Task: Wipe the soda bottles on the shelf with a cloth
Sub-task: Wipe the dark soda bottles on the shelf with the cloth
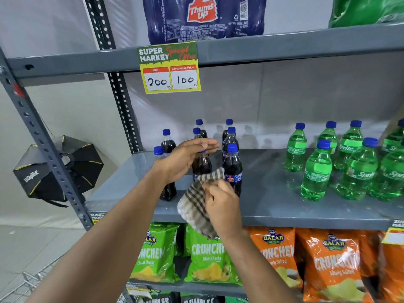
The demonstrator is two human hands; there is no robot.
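Left hand [185,159] open, fingers apart over centre cola bottle [201,166]; right hand [220,199] clamped on cloth [196,204]. Best steady the cap first, then wipe downward.

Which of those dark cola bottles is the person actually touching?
The front cola bottle under the left hand, whose fingers cover its cap. The cloth in the right hand meets its label; the others stand untouched.

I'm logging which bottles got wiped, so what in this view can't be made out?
Head view only:
- Cola bottle under the left hand: cap and neck covered, so the grip is unclear.
- Its label: behind the checked cloth in the right hand.
- Rightmost Sprite bottles: cut by the frame edge.
- Dust or smears: too fine to see.
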